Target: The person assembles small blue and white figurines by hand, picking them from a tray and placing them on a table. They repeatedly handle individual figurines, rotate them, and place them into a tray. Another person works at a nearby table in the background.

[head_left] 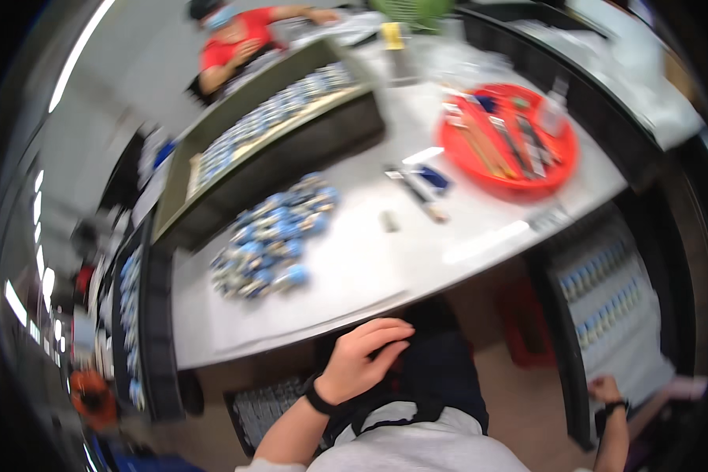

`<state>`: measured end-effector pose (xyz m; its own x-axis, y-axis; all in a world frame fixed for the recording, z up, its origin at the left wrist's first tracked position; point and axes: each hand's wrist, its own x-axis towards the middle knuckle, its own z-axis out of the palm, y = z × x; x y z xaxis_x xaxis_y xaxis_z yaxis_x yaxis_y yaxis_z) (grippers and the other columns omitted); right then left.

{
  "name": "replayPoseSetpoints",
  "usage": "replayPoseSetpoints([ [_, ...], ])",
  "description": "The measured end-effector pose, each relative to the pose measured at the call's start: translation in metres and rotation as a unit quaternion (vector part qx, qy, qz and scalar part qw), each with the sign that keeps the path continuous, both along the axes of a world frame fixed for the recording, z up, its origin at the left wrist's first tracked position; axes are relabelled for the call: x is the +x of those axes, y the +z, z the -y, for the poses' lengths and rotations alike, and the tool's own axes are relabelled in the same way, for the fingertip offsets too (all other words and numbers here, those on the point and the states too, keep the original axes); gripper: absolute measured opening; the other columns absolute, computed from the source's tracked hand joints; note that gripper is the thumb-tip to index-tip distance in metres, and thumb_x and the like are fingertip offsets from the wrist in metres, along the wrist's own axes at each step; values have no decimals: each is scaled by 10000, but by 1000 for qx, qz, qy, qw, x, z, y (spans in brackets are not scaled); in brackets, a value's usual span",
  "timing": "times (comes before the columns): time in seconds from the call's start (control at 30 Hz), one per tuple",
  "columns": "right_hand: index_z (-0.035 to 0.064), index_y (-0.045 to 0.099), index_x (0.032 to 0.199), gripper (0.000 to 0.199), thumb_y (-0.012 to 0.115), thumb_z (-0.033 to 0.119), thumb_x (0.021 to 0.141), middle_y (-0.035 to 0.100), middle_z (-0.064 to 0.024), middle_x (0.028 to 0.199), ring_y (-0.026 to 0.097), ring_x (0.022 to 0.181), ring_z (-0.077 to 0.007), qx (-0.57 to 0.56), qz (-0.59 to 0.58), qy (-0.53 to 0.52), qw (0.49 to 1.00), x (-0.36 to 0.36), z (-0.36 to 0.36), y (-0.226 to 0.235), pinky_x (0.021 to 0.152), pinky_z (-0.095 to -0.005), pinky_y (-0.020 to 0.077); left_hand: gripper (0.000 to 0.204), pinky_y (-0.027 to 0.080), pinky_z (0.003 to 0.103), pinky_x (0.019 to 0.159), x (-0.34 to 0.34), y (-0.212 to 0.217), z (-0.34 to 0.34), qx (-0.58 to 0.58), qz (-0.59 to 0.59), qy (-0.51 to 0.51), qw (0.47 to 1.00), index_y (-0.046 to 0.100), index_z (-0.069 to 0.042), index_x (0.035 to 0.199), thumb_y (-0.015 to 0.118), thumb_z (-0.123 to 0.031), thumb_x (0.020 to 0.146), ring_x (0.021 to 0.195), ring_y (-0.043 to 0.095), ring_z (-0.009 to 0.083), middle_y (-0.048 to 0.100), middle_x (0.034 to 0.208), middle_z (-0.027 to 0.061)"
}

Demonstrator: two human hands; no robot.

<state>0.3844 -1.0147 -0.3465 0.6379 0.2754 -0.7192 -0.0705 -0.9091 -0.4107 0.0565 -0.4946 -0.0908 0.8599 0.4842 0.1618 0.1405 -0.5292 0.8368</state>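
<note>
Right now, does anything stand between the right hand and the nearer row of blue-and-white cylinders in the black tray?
Nothing visible does. The right hand appears over the black tray, with only white lining showing between it and the nearer row of blue-and-white cylinders.

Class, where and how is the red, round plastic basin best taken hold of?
I'd grip the red basin by its rim, from the camera wearer's side: its curved edge lies uncovered there, while long, slim tools crowd its middle.
</note>
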Motion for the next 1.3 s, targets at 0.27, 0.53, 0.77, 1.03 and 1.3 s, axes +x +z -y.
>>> replayPoseSetpoints([
  [0.27, 9, 590, 1054, 227, 618, 122, 860, 611, -36, 878, 563, 722, -79, 282, 252, -174, 909, 40, -138, 126, 608, -207, 443, 230, 471, 352, 801, -54, 31, -91, 258, -14, 161, 953, 643, -34, 973, 678, -41, 745, 912, 590, 293, 636, 966, 123],
  [0.53, 6, 601, 995, 126, 579, 7, 870, 635, -53, 871, 603, 764, -100, 562, 106, 58, 818, -115, -376, 224, 699, -221, 497, 277, 467, 374, 775, -74, 14, -130, 263, -136, 117, 948, 637, -45, 996, 688, -103, 730, 865, 579, 312, 629, 953, 117],
  [0.77, -40, 543, 1125, 235, 539, 65, 915, 652, -148, 925, 637, 807, -169, 593, -208, 133, 766, -237, -471, 240, 718, -265, 522, 338, 478, 351, 892, -100, 30, -87, -412, 204, 97, 883, 481, -5, 1243, 530, -105, 924, 1067, 574, 208, 590, 1143, 128],
  [1.03, -33, 478, 1161, 274, 499, 133, 943, 619, -177, 1006, 646, 834, -216, 564, -353, 80, 742, -298, -493, 238, 716, -292, 535, 351, 427, 363, 949, -111, -13, -55, -533, 318, 125, 774, 440, -15, 1287, 445, -150, 963, 1093, 544, 204, 528, 1247, 154],
  [1.3, -57, 552, 1056, 213, 606, 32, 869, 644, -129, 924, 639, 785, -157, 584, -269, 61, 763, -300, -485, 230, 711, -262, 532, 376, 434, 346, 916, -106, -26, -43, -547, 308, 150, 764, 425, 8, 1305, 419, -159, 968, 1071, 547, 193, 555, 1193, 121],
])
